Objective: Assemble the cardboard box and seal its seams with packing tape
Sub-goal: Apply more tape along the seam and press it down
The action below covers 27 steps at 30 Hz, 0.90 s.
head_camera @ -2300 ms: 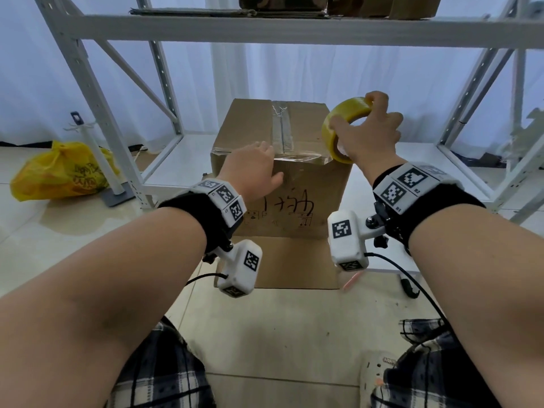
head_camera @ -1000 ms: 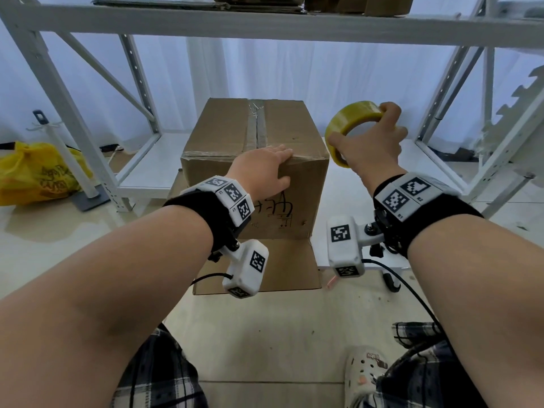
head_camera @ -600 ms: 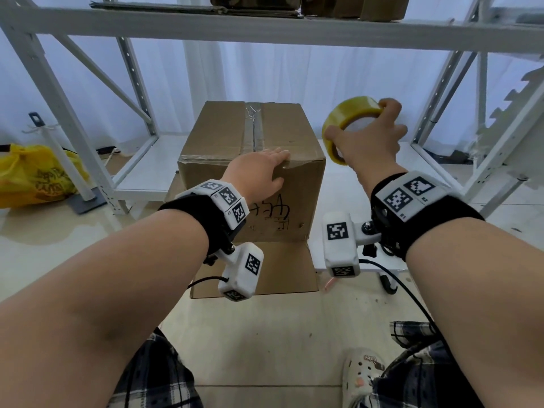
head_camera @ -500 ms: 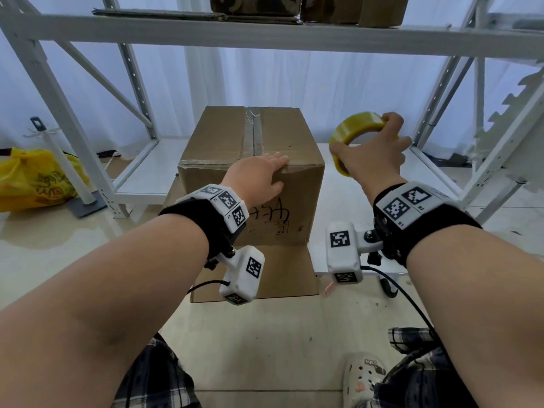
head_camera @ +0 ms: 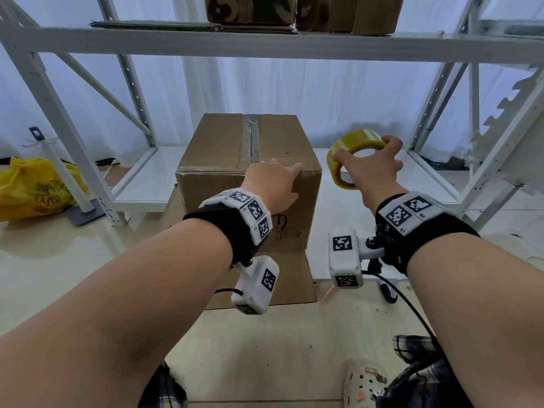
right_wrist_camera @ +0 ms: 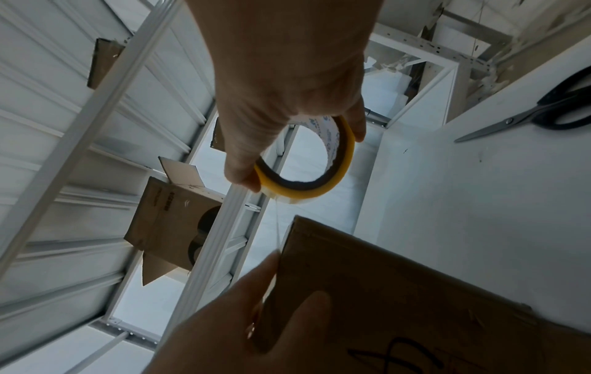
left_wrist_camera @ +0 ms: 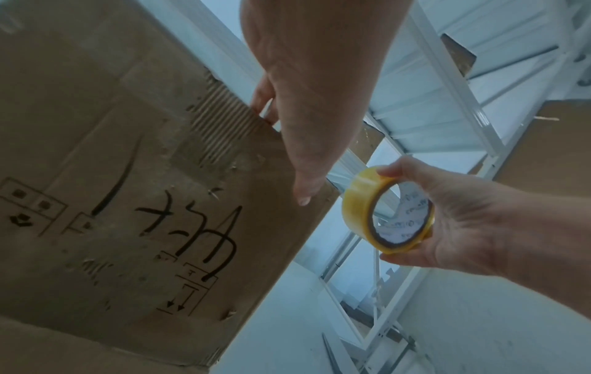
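A brown cardboard box (head_camera: 223, 148) stands closed on the low white shelf, with clear tape along its top centre seam and its near top edge. My left hand (head_camera: 272, 184) rests on the near right top corner, fingers on top and thumb flat on the front face (left_wrist_camera: 112, 202). My right hand (head_camera: 372, 172) holds a yellow tape roll (head_camera: 357, 144) in the air just right of that corner. In the right wrist view a thin strip of tape runs from the roll (right_wrist_camera: 336, 182) down to the box corner (right_wrist_camera: 415, 291).
Black-handled scissors (right_wrist_camera: 543, 111) lie on the white shelf board (head_camera: 368, 219) to the right. A flat cardboard sheet (head_camera: 294, 278) sits under the box. White rack posts flank both sides, boxes (head_camera: 250, 8) stand on the upper shelf, and a yellow bag (head_camera: 32, 187) lies far left.
My left hand has slid right along the near top edge to the corner. My right hand has carried the roll off the box, to the right and lower.
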Motion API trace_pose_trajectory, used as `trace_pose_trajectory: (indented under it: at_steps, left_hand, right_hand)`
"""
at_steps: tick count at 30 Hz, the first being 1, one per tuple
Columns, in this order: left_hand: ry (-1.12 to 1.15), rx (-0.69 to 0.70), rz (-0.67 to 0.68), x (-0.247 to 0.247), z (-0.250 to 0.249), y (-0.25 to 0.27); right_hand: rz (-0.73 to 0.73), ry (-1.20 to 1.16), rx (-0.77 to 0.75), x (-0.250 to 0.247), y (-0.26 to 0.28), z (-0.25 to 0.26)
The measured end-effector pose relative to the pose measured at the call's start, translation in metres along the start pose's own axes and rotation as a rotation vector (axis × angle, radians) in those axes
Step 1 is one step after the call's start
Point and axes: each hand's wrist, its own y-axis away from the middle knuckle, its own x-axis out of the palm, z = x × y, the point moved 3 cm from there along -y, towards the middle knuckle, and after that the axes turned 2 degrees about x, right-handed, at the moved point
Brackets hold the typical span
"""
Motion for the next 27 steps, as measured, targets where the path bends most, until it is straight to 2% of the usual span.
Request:
trace_pose_trajectory:
  at_steps: [7,14,22,27]
  left_hand:
    - [-0.038,0.005,0.072,-0.002,-0.022,-0.015]
    - [0.169,0.048,-0.038,-0.001,-0.026,-0.012]
    - [0.153,0.029,0.033,-0.002,-0.036,-0.022]
    - [0.159,0.024,0.014,0.000,-0.038,-0.024]
  right_hand:
    - [0.030,0.009,0.024,-0.003,-0.001,-0.004]
    - [0.061,0.013,0.034,-0.004,-0.001,-0.005]
    - [0.047,0.062,0.049,-0.007,-0.004,-0.008]
    - [0.040,0.088,0.036,-0.008,-0.005,-0.007]
